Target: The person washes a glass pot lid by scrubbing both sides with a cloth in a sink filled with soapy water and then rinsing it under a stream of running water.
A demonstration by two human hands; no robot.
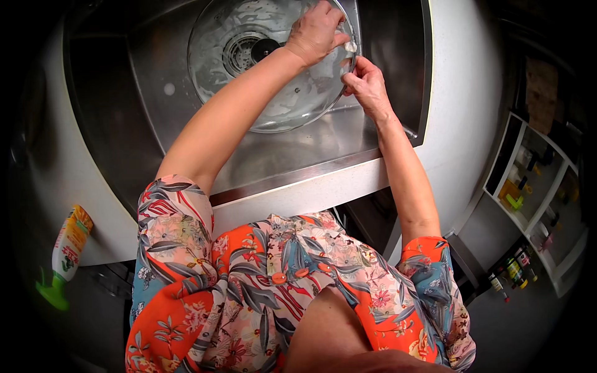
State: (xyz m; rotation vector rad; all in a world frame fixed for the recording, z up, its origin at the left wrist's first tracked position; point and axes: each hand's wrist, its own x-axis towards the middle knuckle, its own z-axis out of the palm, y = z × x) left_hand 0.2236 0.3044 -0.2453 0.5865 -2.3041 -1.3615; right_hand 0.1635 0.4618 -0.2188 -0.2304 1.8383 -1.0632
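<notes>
A large round glass pan lid [280, 112] with a thin metal rim lies over the stainless steel sink [270, 163]. Whitish, soapy-looking smears cover parts of the glass. Near its middle is a black knob [265, 49], and a drain strainer [235, 58] shows through beside it. My left hand [317, 35] reaches across the lid to its right edge, pinching a small white wad [350, 46] against the rim; what the wad is made of is unclear. Just below, my right hand [368, 86] grips the same rim between thumb and fingers.
A white worktop [461, 93] surrounds the sink, whose front edge [298, 175] runs close to my body. At the left stands a spray bottle [67, 252] with a green trigger head. Shelving [531, 172] with several bottles is on the right, with more bottles [515, 270] below it.
</notes>
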